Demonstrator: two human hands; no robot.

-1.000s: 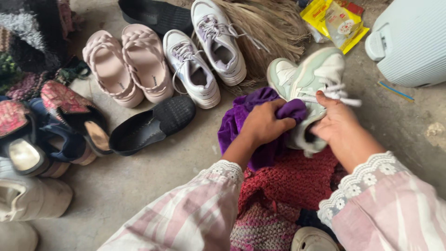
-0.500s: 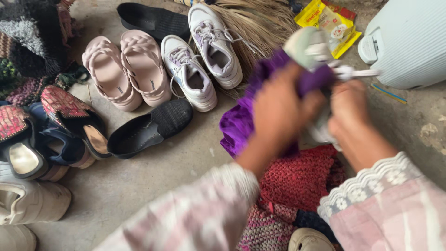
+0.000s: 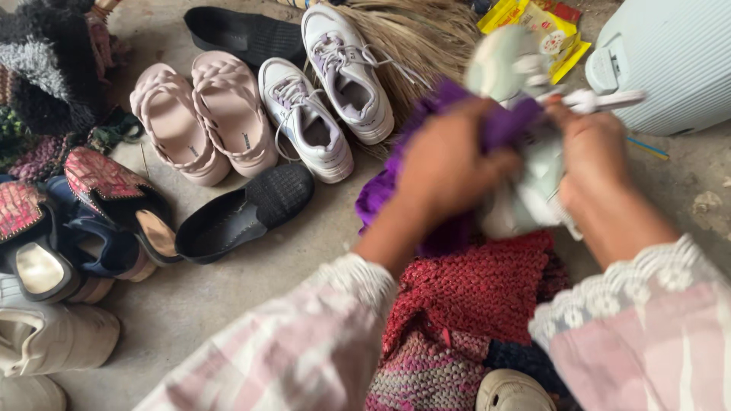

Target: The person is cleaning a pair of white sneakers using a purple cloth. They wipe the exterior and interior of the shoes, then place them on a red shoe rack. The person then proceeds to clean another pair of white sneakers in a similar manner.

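My left hand (image 3: 448, 166) grips a purple cloth (image 3: 396, 183) and presses it against a pale green and white sneaker (image 3: 525, 183). My right hand (image 3: 594, 148) holds that sneaker from the right side, near its white laces (image 3: 601, 99). The shoe is lifted above a red knitted mat (image 3: 480, 289). Both hands are blurred by motion. Striped pink sleeves with lace cuffs cover my forearms.
On the concrete floor lie pink braided sandals (image 3: 202, 114), a pair of white sneakers (image 3: 327, 91), black slip-ons (image 3: 244, 213), embroidered shoes (image 3: 106, 205) and white shoes (image 3: 46, 335) at left. A straw broom (image 3: 426, 38), yellow packets (image 3: 541, 30) and a pale ribbed case (image 3: 670, 61) sit behind.
The sneaker was lifted from its resting position and turned upright between my hands. My left hand has kept moving the purple cloth over it.
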